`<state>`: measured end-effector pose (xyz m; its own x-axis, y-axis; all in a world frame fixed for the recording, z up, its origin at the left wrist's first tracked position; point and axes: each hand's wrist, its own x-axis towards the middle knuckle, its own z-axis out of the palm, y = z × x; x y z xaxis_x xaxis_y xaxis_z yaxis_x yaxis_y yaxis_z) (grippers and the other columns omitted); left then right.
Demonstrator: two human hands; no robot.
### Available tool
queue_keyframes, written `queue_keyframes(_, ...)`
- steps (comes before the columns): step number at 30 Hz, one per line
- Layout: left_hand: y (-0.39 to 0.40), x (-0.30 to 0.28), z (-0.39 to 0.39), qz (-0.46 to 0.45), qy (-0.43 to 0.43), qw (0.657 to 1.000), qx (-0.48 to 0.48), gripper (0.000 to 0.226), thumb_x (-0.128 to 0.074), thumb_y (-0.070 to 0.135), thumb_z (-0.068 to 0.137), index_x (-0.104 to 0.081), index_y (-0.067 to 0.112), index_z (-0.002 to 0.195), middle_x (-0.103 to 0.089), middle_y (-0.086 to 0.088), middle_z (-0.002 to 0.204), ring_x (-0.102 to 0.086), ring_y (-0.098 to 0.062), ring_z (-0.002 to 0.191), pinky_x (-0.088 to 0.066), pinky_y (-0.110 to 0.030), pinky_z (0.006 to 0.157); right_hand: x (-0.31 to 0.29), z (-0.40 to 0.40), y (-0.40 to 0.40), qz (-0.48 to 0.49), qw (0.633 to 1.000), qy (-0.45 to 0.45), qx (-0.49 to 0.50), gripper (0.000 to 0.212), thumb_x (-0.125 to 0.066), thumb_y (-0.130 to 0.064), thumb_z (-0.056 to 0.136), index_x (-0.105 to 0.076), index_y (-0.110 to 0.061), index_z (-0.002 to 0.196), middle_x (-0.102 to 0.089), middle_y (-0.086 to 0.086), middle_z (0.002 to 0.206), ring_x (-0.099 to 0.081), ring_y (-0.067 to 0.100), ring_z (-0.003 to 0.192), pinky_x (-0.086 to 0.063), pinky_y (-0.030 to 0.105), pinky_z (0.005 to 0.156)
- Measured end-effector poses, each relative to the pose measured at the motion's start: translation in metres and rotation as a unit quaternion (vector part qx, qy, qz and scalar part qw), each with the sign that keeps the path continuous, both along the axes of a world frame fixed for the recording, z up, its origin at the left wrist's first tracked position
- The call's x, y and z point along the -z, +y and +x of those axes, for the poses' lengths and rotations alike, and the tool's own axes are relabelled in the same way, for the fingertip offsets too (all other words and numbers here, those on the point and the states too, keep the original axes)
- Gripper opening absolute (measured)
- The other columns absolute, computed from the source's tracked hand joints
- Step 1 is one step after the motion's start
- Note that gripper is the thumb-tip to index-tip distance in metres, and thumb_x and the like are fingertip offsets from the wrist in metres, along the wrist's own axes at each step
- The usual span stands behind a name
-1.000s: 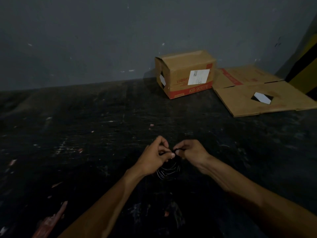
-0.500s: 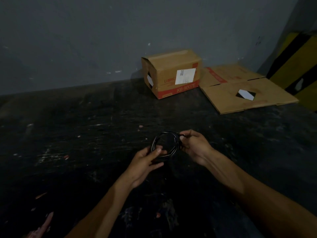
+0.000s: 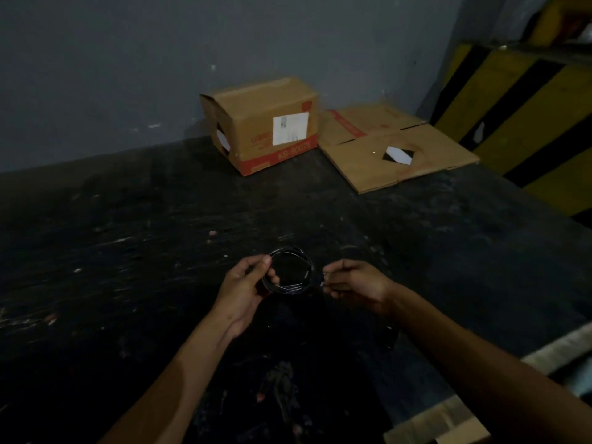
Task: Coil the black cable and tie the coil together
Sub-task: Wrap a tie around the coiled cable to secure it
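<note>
Change: half a second ago the right hand [image 3: 354, 280] touched the rim of the black cable [image 3: 288, 270] coil; now it sits just beside the coil's right edge, apart from the loops, and the coil hangs from the left hand [image 3: 246, 288] alone.
Before that: a second ago both hands pinched together over a bunched, hanging coil; now the loops stand open as a round ring facing the camera.
Left hand: thumb and fingers pressed together on the coil's left rim, holding it above the bench [image 3: 128, 251].
Right hand: fingertips pinched on something small and pale at the coil's right side; whether it is the cable's end or a tie I cannot tell.
Meaning for the task: the coiling looks finished, in my judgement; the binding appears to be the step in hand, with a short tail or tie pulled out to the side, and no finished wrap around the loops is visible.
Bench surface: dark, scuffed, flecked with pale and reddish marks.
Room: dim light, a grey wall [image 3: 128, 59] behind; a cardboard box [image 3: 262, 123] with a white label stands at the far edge, flattened cardboard [image 3: 400, 149] lies right of it, and yellow-and-black striped panels [image 3: 519, 116] stand at the far right.
</note>
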<state>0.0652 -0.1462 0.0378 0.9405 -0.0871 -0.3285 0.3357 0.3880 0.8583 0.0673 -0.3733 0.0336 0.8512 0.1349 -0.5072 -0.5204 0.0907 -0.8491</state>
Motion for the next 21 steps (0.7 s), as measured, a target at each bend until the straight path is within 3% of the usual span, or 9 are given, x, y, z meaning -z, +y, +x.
queue_keyframes(4, -0.009, 0.005, 0.005, 0.007, 0.008, 1.000, -0.015, 0.007, -0.061, 0.015, 0.093, -0.067, 0.014, 0.090, -0.060, 0.000, 0.065, -0.057, -0.012, 0.058, -0.051, -0.034, 0.074, 0.015, -0.011, -0.047, -0.224, 0.973, -0.052, -0.007, 0.023, -0.063, -0.001, 0.087, -0.061, 0.003, 0.109, -0.063, 0.008, 0.076, -0.059, 0.016, 0.062, -0.049, 0.020, 0.051)
queue_keyframes(8, -0.015, 0.011, 0.007, 0.011, 0.016, 1.000, -0.016, 0.009, -0.062, 0.016, 0.092, -0.065, 0.015, 0.084, -0.059, 0.002, 0.063, -0.056, -0.010, 0.055, -0.050, -0.032, 0.073, 0.040, -0.021, -0.094, -0.449, 0.881, -0.044, -0.141, 0.028, -0.071, -0.013, 0.081, -0.064, -0.006, 0.108, -0.068, 0.014, 0.105, -0.065, 0.026, 0.093, -0.049, 0.028, 0.073)
queue_keyframes(13, -0.018, 0.017, 0.005, 0.035, 0.021, 0.999, -0.004, 0.005, -0.066, 0.018, 0.090, -0.066, 0.016, 0.085, -0.059, 0.003, 0.064, -0.057, -0.010, 0.057, -0.049, -0.028, 0.069, 0.064, -0.040, -0.106, -0.516, 0.832, 0.012, -0.204, 0.042, -0.079, -0.034, 0.073, -0.063, -0.014, 0.106, -0.066, 0.004, 0.101, -0.061, 0.017, 0.088, -0.042, 0.022, 0.064)
queue_keyframes(18, -0.019, 0.022, 0.002, 0.066, 0.033, 0.997, -0.001, 0.009, -0.068, 0.021, 0.089, -0.064, 0.016, 0.083, -0.054, 0.004, 0.063, -0.047, -0.006, 0.045, -0.047, -0.031, 0.067, 0.075, -0.039, -0.091, -0.547, 0.808, 0.013, -0.218, 0.032, -0.076, -0.031, 0.075, -0.067, -0.008, 0.095, -0.070, 0.011, 0.101, -0.066, 0.023, 0.086, -0.041, 0.024, 0.059)
queue_keyframes(21, -0.016, 0.022, 0.000, 0.077, 0.037, 0.996, -0.003, 0.004, -0.068, 0.021, 0.089, -0.067, 0.017, 0.088, -0.054, 0.004, 0.064, -0.046, -0.007, 0.049, -0.047, -0.032, 0.067, 0.076, -0.037, -0.082, -0.545, 0.804, 0.001, -0.237, 0.029, -0.073, -0.029, 0.077, -0.067, -0.007, 0.095, -0.071, 0.013, 0.102, -0.067, 0.023, 0.085, -0.042, 0.024, 0.058)
